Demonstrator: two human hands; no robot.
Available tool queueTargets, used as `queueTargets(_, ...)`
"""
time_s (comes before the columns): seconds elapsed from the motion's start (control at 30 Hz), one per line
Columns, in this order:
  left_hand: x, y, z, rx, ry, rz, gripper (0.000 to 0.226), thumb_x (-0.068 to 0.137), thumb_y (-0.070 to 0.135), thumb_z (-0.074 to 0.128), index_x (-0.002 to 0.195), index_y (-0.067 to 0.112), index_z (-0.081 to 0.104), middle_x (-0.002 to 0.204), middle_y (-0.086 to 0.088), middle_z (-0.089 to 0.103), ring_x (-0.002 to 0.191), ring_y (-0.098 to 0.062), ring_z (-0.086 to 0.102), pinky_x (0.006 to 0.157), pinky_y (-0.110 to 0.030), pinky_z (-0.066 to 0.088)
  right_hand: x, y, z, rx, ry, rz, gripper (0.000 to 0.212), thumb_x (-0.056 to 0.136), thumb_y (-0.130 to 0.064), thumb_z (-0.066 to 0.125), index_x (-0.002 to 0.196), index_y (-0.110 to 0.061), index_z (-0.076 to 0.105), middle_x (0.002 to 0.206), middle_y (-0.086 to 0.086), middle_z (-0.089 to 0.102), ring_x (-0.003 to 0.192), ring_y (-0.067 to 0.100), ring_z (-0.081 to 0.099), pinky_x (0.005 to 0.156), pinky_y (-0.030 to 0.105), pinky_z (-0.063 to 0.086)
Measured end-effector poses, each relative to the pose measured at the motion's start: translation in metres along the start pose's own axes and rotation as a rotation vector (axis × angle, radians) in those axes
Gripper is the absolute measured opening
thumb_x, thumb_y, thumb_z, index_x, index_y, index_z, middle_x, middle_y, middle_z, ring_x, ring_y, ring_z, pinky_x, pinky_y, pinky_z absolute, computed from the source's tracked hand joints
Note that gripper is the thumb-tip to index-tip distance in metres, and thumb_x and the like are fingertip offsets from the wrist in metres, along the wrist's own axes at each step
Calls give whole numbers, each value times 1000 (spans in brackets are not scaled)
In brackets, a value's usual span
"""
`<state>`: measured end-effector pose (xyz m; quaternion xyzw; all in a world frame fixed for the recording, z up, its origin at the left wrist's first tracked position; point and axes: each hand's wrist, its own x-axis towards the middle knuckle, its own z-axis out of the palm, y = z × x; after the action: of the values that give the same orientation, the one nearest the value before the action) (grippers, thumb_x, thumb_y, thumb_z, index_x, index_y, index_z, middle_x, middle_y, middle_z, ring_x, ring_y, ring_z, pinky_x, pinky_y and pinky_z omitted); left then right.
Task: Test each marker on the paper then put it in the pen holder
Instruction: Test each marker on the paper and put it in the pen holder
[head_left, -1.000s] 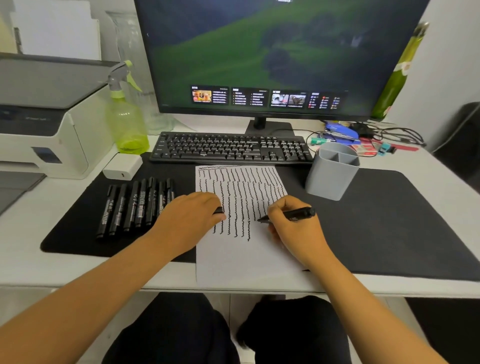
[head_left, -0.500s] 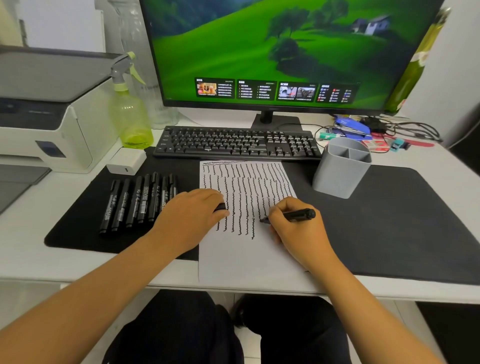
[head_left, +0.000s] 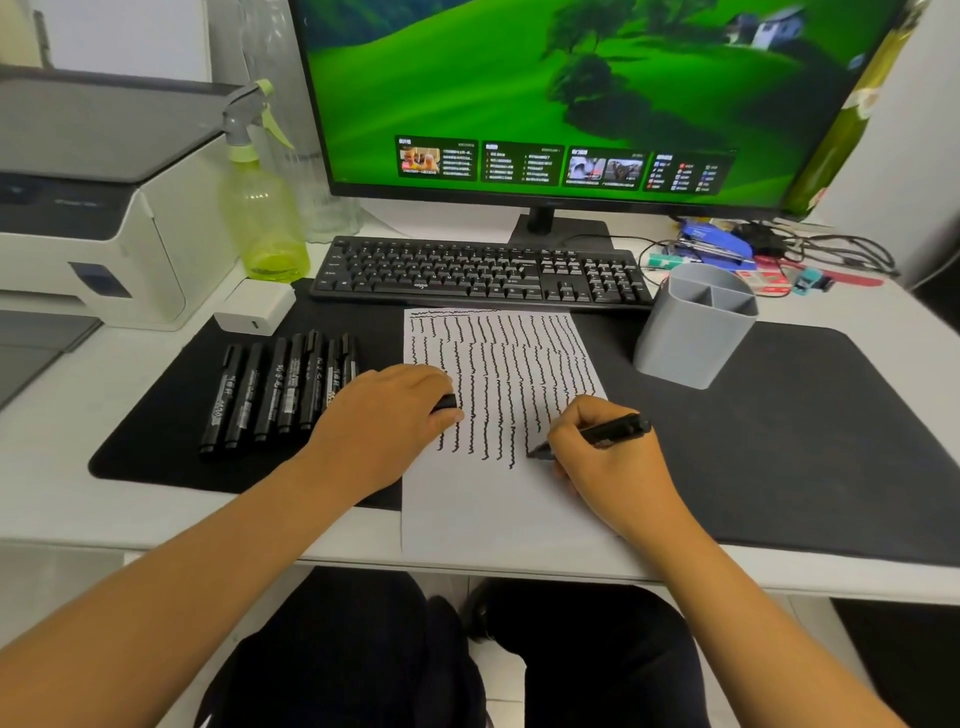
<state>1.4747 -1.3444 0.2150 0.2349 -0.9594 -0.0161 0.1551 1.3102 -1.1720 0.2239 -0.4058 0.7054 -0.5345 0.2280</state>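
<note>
My right hand (head_left: 610, 457) pinches the light, rigid marker (head_left: 597, 435) near its tip on the paper (head_left: 498, 499), my left hand (head_left: 387, 415) closed around its cap (head_left: 445, 402).

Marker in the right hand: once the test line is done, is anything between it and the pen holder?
Nothing visible. The marker sits in the right hand over the paper; the pen holder stands up and to the right, with only bare black mat between.

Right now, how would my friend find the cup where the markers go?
Start at the black keyboard below the big monitor and go to its right end. The grey plastic pen holder stands there on the black desk mat. It is the only upright cup, split into open compartments.
</note>
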Motion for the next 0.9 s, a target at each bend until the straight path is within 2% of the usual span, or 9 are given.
queueTargets(0.07, 0, 0, 0, -1, 9, 0, 41, 89, 49, 44, 105, 18, 64, 105, 3, 68, 94, -17, 64, 75, -38, 53, -1, 1, 0, -3, -9, -12, 41, 87, -1, 60, 54, -25, 60, 54, 1, 60, 50, 11, 48, 46, 21, 40)
queueTargets(0.17, -1, 1, 0, 3, 14, 1, 40, 89, 48, 45, 106, 18, 64, 105, 3, 68, 95, -17, 64, 75, -38, 53, -2, 1, -1, -7, -29, -28, 36, 88, -3, 61, 58, -22, 63, 58, 10, 61, 52, 14, 49, 48, 23, 41)
queueTargets(0.27, -1, 0, 0, -4, 9, 9, 39, 90, 48, 45, 105, 18, 64, 104, 4, 68, 93, -16, 63, 75, -38, 54, 0, 5, -6, 69, 132, -31, 35, 88, -8, 58, 57, -25, 58, 54, 0, 60, 49, 14, 52, 47, 23, 43)
queueTargets(0.33, 0, 0, 0, -8, 8, 10, 38, 90, 49, 44, 105, 19, 63, 104, 5, 67, 92, -15, 63, 75, -38, 53, 2, 8, -10, 73, 193, 5, 36, 90, -11, 57, 58, -27, 57, 55, 1, 62, 50, 16, 54, 49, 28, 46)
queueTargets(0.47, 0, 1, 0, -22, 11, 3, 40, 89, 50, 42, 105, 19, 62, 104, 4, 68, 92, -17, 63, 76, -40, 54, 5, 9, -9, -19, 130, 39, 29, 91, -22, 62, 63, -28, 61, 65, 8, 68, 57, 22, 58, 57, 41, 52)
queueTargets(0.57, 0, 1, -1, -44, 16, 6, 42, 89, 51, 40, 105, 20, 62, 103, 4, 68, 92, -17, 63, 77, -40, 54, 5, 8, -7, -21, 131, 33, 25, 89, -27, 62, 65, -27, 61, 66, 7, 69, 57, 22, 60, 58, 43, 54)
queueTargets(0.7, 0, 2, -3, -54, 40, 23, 45, 90, 51, 40, 106, 17, 64, 106, 1, 68, 94, -18, 63, 76, -41, 54, 3, 7, -6, -18, 133, 20, 24, 91, -24, 62, 67, -23, 62, 66, 7, 69, 57, 22, 60, 57, 40, 52)
queueTargets(0.8, 0, 4, -8, -66, 117, 92, 42, 91, 47, 46, 104, 12, 66, 108, -3, 67, 97, -19, 63, 77, -36, 56, 2, 0, -8, 10, 139, -34, 20, 92, -22, 61, 73, -17, 65, 66, 4, 71, 55, 12, 61, 55, 26, 50)
queueTargets(0.9, 1, 11, -18, -151, 167, 170, 39, 93, 47, 50, 104, 13, 65, 96, -1, 68, 85, -15, 63, 70, -30, 55, 0, -15, -7, 138, 104, -97, 23, 92, -20, 56, 70, -24, 64, 65, 4, 71, 49, 8, 58, 49, 17, 47)
